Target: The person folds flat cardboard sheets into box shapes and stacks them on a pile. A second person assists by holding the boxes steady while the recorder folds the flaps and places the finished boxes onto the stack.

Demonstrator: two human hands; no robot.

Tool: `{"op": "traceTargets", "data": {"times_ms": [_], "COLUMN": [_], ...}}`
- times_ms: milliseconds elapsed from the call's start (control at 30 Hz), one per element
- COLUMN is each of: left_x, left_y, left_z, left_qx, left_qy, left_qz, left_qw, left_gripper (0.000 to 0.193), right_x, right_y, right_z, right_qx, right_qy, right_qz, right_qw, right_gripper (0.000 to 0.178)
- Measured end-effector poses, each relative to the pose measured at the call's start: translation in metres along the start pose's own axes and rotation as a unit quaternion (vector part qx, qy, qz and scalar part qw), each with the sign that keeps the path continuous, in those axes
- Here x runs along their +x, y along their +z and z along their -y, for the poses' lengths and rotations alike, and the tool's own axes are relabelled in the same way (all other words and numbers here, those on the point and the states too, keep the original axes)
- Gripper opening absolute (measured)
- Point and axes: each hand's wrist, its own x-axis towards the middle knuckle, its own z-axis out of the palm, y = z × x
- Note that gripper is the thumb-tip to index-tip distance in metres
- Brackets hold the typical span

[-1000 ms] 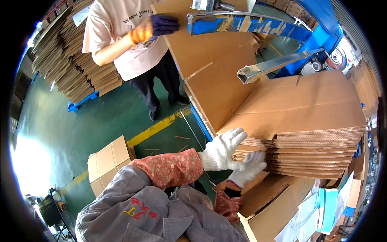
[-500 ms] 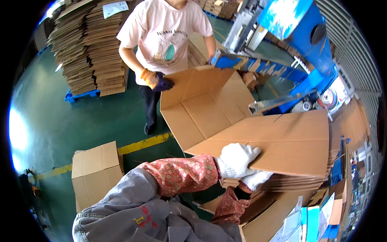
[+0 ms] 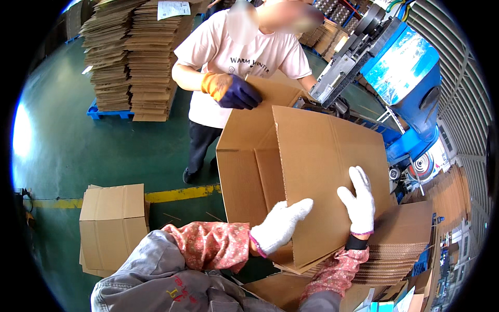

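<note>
A large brown cardboard box stands partly folded up in front of me, one broad panel raised and its left side gaping. My left hand, in a white knitted glove, lies across that panel's left edge, its fingers stretched out. Flat against the panel's face rests my right hand, also white-gloved, its fingers extended and the thumb apart. Across from me a co-worker's hand in an orange and dark purple glove is at the box's far upper flap. That person's other hand is hidden behind the box and machine.
A blue machine with a dark metal arm rises behind the box. Flat cardboard sheets are stacked at the right. Folded cardboard lies on the green floor at left. Tall cardboard stacks stand on a blue pallet.
The broad panel has swung up from lying over the stack to standing upright. My hands have parted, released its near edge and now lie against it. The co-worker's gloved hand has moved up and right.
</note>
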Motion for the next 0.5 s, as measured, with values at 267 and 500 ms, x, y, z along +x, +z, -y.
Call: {"op": "traceTargets", "data": {"times_ms": [267, 500], "left_x": [0.033, 0.075], "left_y": [-0.031, -0.123], "left_z": [-0.046, -0.072], "left_qx": [0.062, 0.048], "left_qy": [0.030, 0.070], "left_qz": [-0.040, 0.120], "left_qw": [0.997, 0.989], "left_gripper": [0.045, 0.105], "right_x": [0.077, 0.094], "right_y": [0.036, 0.034], "right_z": [0.003, 0.035], "right_qx": [-0.003, 0.114], "right_qy": [-0.070, 0.068], "right_qz": [0.051, 0.124], "right_qw": [0.996, 0.983], "right_gripper": [0.062, 0.054]}}
